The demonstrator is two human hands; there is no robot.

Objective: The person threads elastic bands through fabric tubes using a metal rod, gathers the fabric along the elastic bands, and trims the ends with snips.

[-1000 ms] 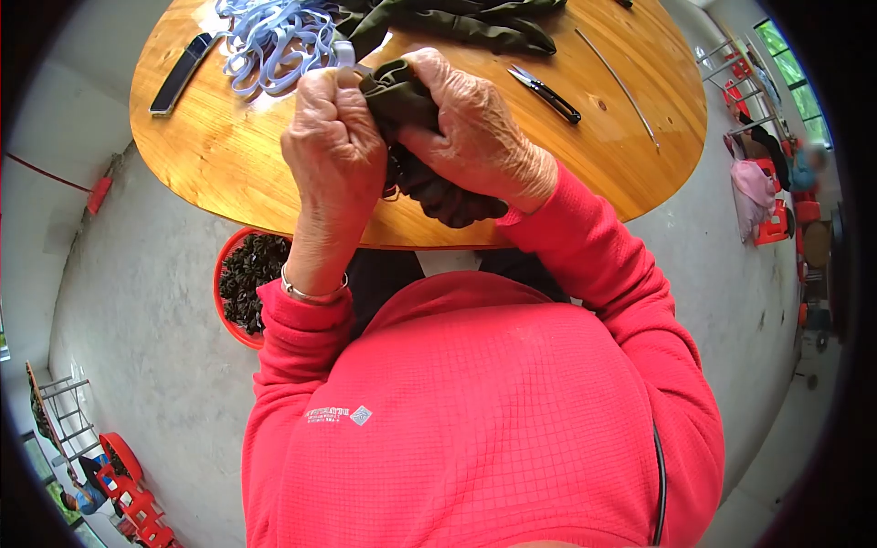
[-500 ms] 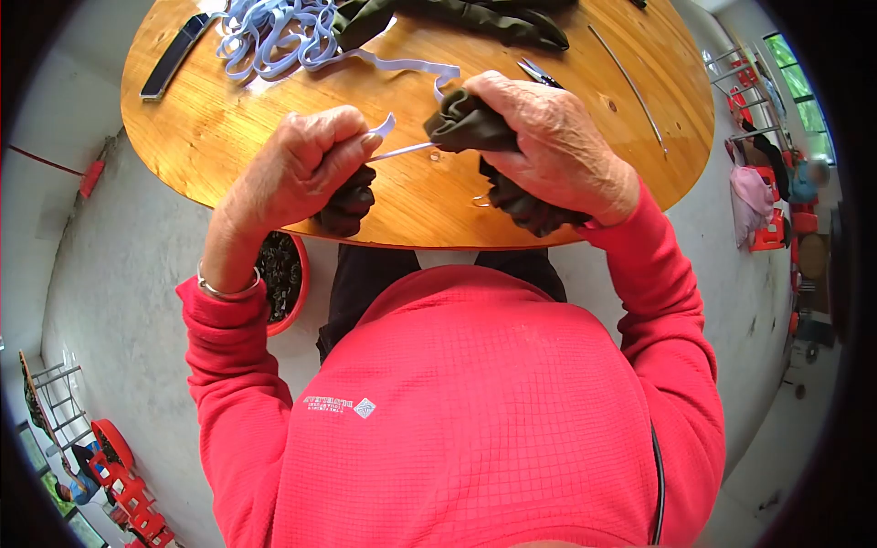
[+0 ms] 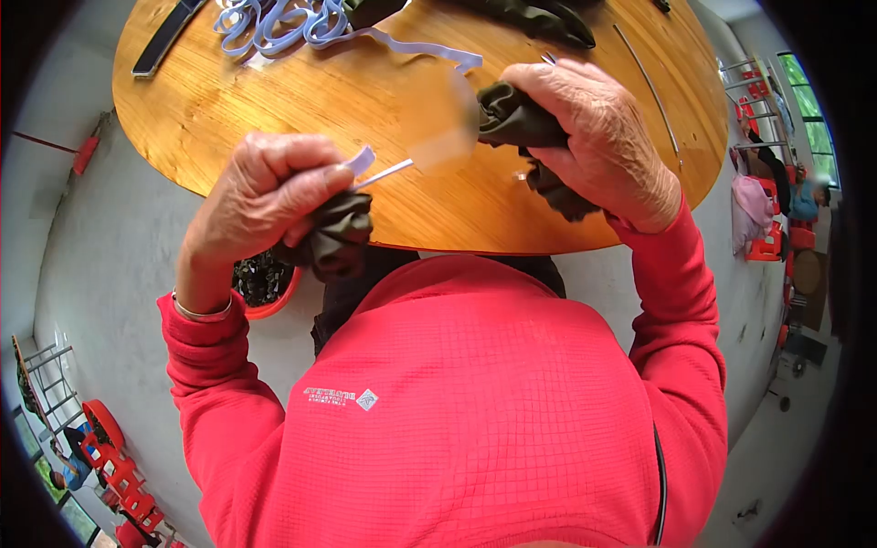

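Note:
Near the table's front edge, my left hand (image 3: 265,196) pinches the end of a pale blue elastic band (image 3: 363,161); gathered dark green fabric (image 3: 340,236) hangs just below its fingers. My right hand (image 3: 607,137) is closed around another part of dark green gathered fabric (image 3: 519,117), with more of it hanging under the palm. A pale strip between the hands is smeared by motion. Behind them, a loose pile of light blue elastic (image 3: 315,23) lies on the table, one length stretching right towards my right hand.
The round wooden table (image 3: 219,119) bears a dark strip (image 3: 167,38) at left, more green fabric (image 3: 539,18) at the back and a thin rod (image 3: 647,87) at right. A red basin (image 3: 274,301) of dark pieces stands below. People and red stools are far off at both sides.
My hands have moved apart, each with dark fabric. The band stretched between them half a second ago now has a free end at my left hand.

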